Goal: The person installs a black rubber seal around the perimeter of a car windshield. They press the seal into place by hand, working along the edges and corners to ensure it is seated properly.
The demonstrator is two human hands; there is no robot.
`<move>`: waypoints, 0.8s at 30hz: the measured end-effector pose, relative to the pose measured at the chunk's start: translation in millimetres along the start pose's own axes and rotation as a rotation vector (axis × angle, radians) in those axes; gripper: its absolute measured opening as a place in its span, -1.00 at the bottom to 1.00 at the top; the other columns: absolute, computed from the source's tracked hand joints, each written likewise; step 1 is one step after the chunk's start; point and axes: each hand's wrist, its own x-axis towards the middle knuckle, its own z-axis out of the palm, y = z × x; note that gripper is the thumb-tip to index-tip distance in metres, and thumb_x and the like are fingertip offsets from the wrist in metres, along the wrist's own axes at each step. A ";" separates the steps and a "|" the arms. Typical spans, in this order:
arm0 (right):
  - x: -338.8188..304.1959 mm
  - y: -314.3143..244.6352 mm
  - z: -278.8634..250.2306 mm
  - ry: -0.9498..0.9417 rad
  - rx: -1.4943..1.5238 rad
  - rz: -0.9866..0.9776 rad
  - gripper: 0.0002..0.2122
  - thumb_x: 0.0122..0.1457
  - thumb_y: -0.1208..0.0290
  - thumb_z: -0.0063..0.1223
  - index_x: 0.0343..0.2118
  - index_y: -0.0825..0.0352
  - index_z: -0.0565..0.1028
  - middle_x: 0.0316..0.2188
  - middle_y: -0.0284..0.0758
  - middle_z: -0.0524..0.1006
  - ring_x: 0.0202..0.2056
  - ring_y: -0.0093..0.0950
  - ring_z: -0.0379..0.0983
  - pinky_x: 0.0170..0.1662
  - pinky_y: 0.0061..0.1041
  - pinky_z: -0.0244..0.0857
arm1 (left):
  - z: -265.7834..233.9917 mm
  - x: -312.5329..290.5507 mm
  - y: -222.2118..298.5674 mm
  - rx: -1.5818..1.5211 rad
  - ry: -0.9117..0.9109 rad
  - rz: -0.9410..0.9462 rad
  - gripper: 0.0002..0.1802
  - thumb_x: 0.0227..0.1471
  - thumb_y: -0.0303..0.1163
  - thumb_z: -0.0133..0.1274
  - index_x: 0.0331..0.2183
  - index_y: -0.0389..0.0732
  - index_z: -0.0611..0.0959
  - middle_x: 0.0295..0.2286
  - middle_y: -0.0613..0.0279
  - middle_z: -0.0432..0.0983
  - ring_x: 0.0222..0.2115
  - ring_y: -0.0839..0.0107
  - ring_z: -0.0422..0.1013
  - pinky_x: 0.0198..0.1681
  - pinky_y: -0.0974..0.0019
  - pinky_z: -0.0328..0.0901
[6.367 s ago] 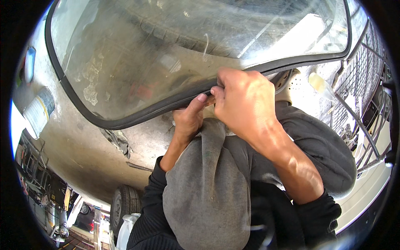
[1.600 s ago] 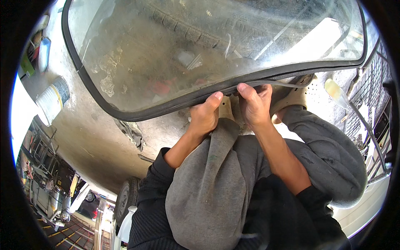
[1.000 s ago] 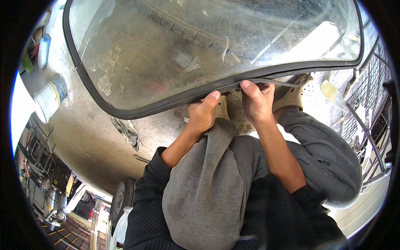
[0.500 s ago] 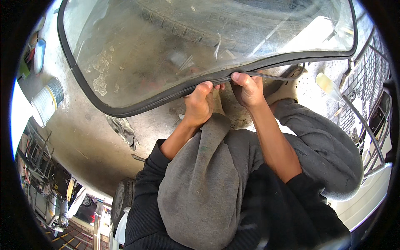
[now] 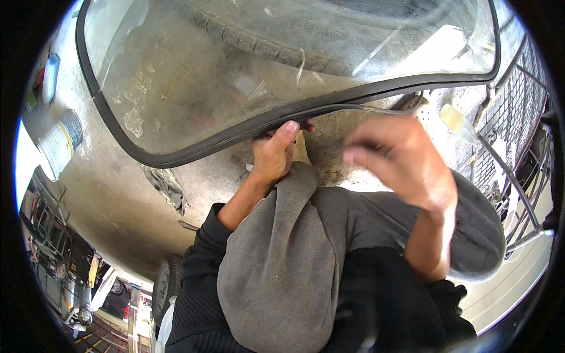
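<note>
A large pane of curved vehicle glass (image 5: 194, 88) spans the top of the view, with a black rubber seal (image 5: 112, 123) around its edge. My left hand (image 5: 272, 154) is closed on the seal's lower edge, thumb on top and fingers underneath. A thin dark strip (image 5: 376, 109) lies along the seal near this hand and comes away from it toward the right. Off the seal, my right hand (image 5: 406, 162) is raised above my right knee. Motion blurs its fingers, and I see nothing held in it.
Through the glass a large tire (image 5: 253, 44) shows. At the left stand a paint can (image 5: 60, 143) and a blue bottle (image 5: 50, 78); a crumpled rag (image 5: 166, 187) lies on the concrete. A clear bottle (image 5: 459, 122) and a wire mesh rack (image 5: 518, 100) are at the right.
My right hand has let go of the seal and strip and moved right and back toward me. My left hand stays on the seal. The view has shifted slightly.
</note>
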 end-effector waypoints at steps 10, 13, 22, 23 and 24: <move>95.7 -14.3 15.8 -0.108 -0.500 -0.217 -0.87 -0.22 0.46 0.26 -0.56 0.33 0.55 -0.55 -0.26 0.52 -0.34 -0.27 0.47 -0.27 -0.34 0.34 | -1.5 -10.4 16.1 0.007 0.069 0.071 -0.60 0.05 -0.45 0.02 -0.07 -0.40 0.39 -0.24 0.04 0.47 -0.26 0.26 0.45 -0.19 0.19 0.37; 102.0 -23.0 17.0 -0.120 -0.459 -0.032 -0.85 -0.25 0.49 0.28 -0.57 0.39 0.53 -0.57 -0.18 0.51 -0.41 -0.21 0.48 -0.33 -0.33 0.33 | -0.2 -10.0 19.3 0.118 0.122 0.030 -0.52 -0.04 -0.34 0.11 -0.09 -0.34 0.40 -0.24 0.11 0.47 -0.29 0.28 0.43 -0.17 0.20 0.30; 99.1 -15.9 25.4 0.002 -0.378 -0.121 -0.85 -0.27 0.59 0.25 -0.59 0.43 0.48 -0.62 -0.13 0.47 -0.49 -0.17 0.44 -0.41 -0.32 0.30 | -4.3 -6.3 17.6 0.105 0.096 0.022 -0.59 -0.07 -0.42 0.08 -0.14 -0.36 0.46 -0.25 0.09 0.47 -0.30 0.31 0.42 -0.20 0.24 0.31; 98.1 -13.0 25.9 0.023 -0.353 -0.134 -0.84 -0.27 0.59 0.25 -0.59 0.43 0.48 -0.61 -0.14 0.47 -0.49 -0.18 0.43 -0.41 -0.32 0.30 | -7.0 -5.6 16.8 0.083 0.069 0.032 -0.61 -0.06 -0.47 0.06 -0.13 -0.36 0.45 -0.25 0.09 0.47 -0.30 0.32 0.43 -0.21 0.25 0.33; 96.5 -9.7 26.2 0.022 -0.337 -0.161 -0.84 -0.27 0.58 0.26 -0.58 0.43 0.48 -0.61 -0.16 0.47 -0.49 -0.19 0.43 -0.41 -0.33 0.30 | -8.3 -5.8 16.0 0.061 0.040 0.041 -0.63 -0.04 -0.53 0.05 -0.13 -0.36 0.45 -0.25 0.09 0.48 -0.30 0.33 0.44 -0.21 0.25 0.36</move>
